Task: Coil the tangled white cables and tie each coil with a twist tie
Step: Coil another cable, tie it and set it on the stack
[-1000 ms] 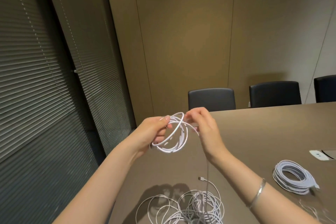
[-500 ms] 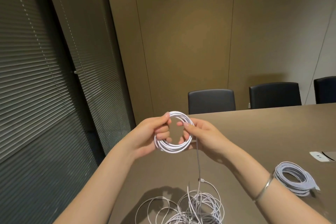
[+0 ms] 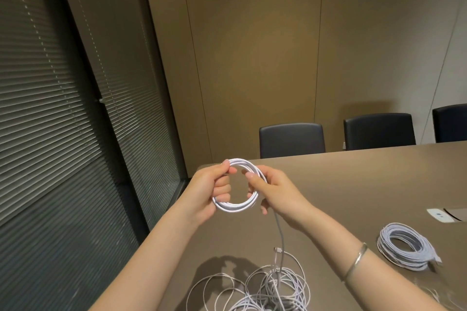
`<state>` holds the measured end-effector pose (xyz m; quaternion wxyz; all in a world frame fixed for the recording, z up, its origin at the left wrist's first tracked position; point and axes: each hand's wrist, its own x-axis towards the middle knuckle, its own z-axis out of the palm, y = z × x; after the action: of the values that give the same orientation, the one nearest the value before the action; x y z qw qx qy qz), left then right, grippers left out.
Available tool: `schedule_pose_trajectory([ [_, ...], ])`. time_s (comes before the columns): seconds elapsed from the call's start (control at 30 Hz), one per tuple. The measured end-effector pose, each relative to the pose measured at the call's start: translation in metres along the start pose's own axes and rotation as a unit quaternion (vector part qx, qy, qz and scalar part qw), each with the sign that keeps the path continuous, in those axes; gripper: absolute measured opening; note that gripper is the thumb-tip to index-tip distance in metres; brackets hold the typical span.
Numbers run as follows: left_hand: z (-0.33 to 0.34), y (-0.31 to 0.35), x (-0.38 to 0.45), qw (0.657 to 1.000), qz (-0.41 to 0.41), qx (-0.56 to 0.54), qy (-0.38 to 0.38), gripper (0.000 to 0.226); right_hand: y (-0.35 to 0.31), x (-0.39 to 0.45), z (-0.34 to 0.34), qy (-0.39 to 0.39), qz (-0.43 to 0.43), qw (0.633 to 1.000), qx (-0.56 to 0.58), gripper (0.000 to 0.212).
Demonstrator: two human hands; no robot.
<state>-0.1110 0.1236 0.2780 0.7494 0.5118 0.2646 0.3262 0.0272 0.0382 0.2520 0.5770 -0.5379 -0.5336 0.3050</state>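
A small coil of white cable [image 3: 236, 206] is held up above the brown table [image 3: 353, 184]. My left hand [image 3: 209, 189] grips its left side, thumb on top. My right hand [image 3: 275, 192] grips the right side, fingers curled through the loop. From under my right hand a loose strand [image 3: 280, 232] hangs straight down to a tangled heap of white cable [image 3: 262, 290] at the near table edge, where a plug end [image 3: 277, 250] sticks up. A finished wound coil [image 3: 406, 247] lies on the table to the right.
A white socket plate [image 3: 438, 215] sits in the table at far right. Three dark chairs [image 3: 292, 140] stand along the far edge. Slatted blinds [image 3: 63, 134] fill the left side, beyond the table's left edge.
The loose open loops have been gathered into one tight coil. My right hand moved from the top of the loops down onto the coil's right side, and the hanging strand has drawn up shorter.
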Motion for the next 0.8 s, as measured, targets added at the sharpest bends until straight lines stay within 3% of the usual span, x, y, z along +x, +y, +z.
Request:
schedule_pose_trajectory([
  [0.2, -0.009, 0.009, 0.007, 0.999, 0.028, 0.01, 0.038, 0.025, 0.015, -0.004, -0.001, -0.018, 0.062, 0.992, 0.104, 0.031],
  [0.3, -0.018, 0.019, 0.012, 0.997, 0.037, -0.037, 0.055, 0.027, 0.033, -0.009, -0.005, -0.064, 0.111, 0.989, 0.077, 0.043],
  [0.43, -0.036, 0.04, 0.014, 0.989, 0.066, -0.099, 0.082, 0.03, 0.076, -0.022, -0.015, -0.114, 0.182, 0.976, 0.028, 0.014],
  [0.53, -0.053, 0.052, 0.016, 0.982, 0.096, -0.116, 0.116, 0.031, 0.098, -0.029, -0.026, -0.093, 0.222, 0.967, 0.08, 0.016],
  [0.67, -0.066, 0.051, 0.017, 0.973, 0.129, -0.088, 0.172, 0.029, 0.096, -0.029, -0.03, 0.015, 0.173, 0.976, 0.13, 0.011],
  [0.8, -0.065, 0.044, 0.02, 0.963, 0.165, -0.036, 0.211, 0.027, 0.069, -0.025, -0.019, -0.011, 0.084, 0.995, -0.054, 0.012],
])
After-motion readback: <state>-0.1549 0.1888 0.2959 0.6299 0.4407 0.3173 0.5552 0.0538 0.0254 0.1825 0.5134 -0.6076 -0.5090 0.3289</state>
